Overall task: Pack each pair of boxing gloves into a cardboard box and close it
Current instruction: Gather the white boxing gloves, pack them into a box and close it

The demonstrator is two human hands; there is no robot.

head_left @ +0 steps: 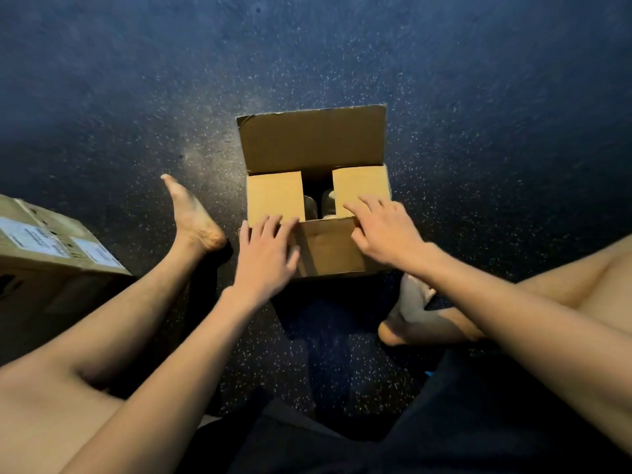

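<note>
Fingers spread and flat, gripping nothing, the left hand (265, 254) presses the left side flap (273, 196) of the small brown cardboard box (311, 142) at its near edge. The right hand (386, 230) presses the right side flap (359, 186) likewise. Pale boxing gloves (318, 203) show dimly in the gap between the flaps. The box stands on the dark speckled floor (136, 97).
</note>
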